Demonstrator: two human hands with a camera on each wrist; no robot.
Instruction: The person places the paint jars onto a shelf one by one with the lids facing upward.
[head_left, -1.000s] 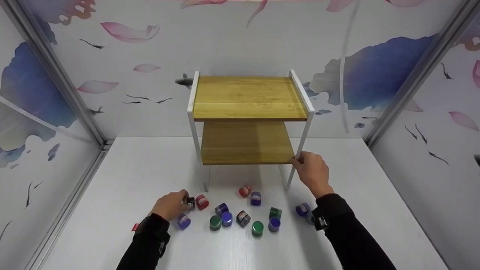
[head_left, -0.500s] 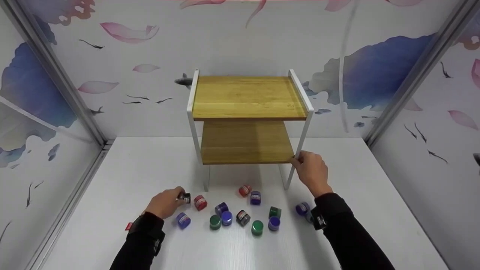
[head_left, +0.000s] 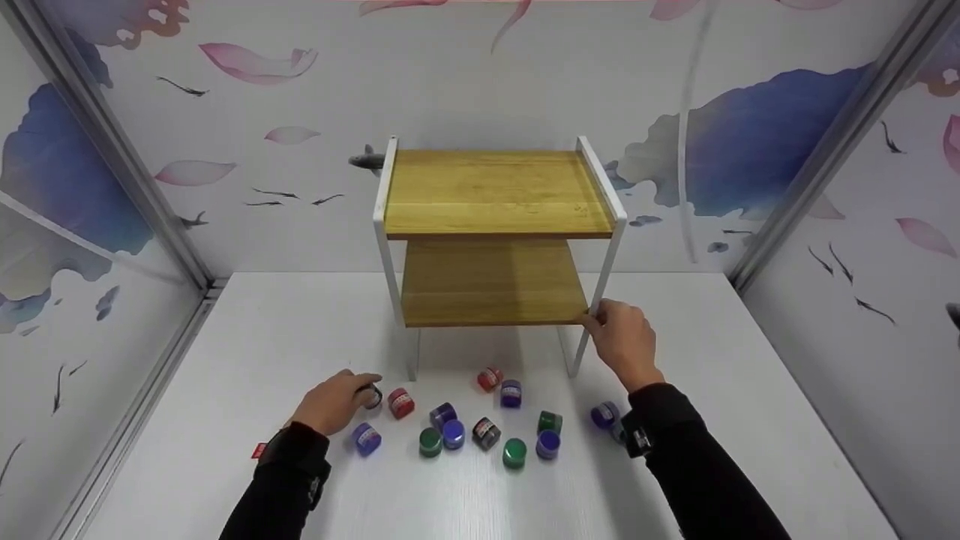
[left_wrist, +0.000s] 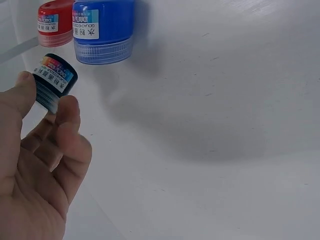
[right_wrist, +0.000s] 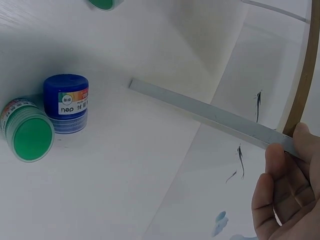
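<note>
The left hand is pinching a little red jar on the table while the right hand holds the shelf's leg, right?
Not quite: the jar pinched by the left hand is black, not red, as the left wrist view shows. A red jar stands beside it, untouched. The rest holds: it is on the table, and the right hand grips the shelf's leg.

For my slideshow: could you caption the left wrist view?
Left hand pinches a small black paint jar off the white table, beside blue and red jars.
</note>
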